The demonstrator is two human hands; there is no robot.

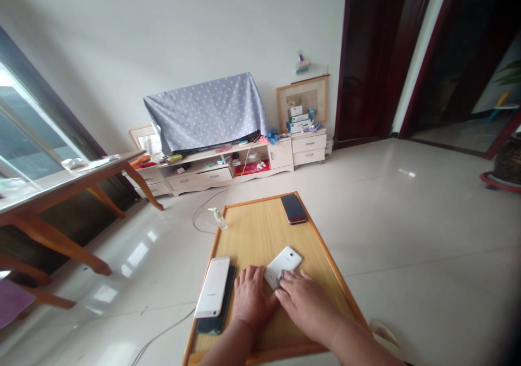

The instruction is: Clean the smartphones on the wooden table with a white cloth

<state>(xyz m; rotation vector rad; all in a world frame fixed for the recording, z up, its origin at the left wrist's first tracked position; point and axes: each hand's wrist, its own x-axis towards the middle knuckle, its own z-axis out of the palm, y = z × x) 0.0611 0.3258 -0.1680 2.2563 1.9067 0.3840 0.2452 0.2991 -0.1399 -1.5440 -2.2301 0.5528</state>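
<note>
A white smartphone point(287, 262) lies back side up on the small wooden table point(248, 230), turned at an angle. My right hand point(303, 298) presses its fingertips onto the phone's lower end. Something small and dark grey point(281, 277) shows under those fingers, too little of it visible to name. My left hand point(251, 295) rests on the tabletop with fingers extended, its fingertips at the phone's lower left corner. Left of that hand, a pale smartphone point(214, 287) lies back up, partly over a dark smartphone point(211, 326).
A clear pump bottle point(220, 219) stands at the table's far left corner. Another dark phone with a red edge point(293, 208) lies at the far right corner. Beyond are a white cabinet point(199, 180) with a cloth-covered object point(207, 113), and a wooden table point(77, 189) at left.
</note>
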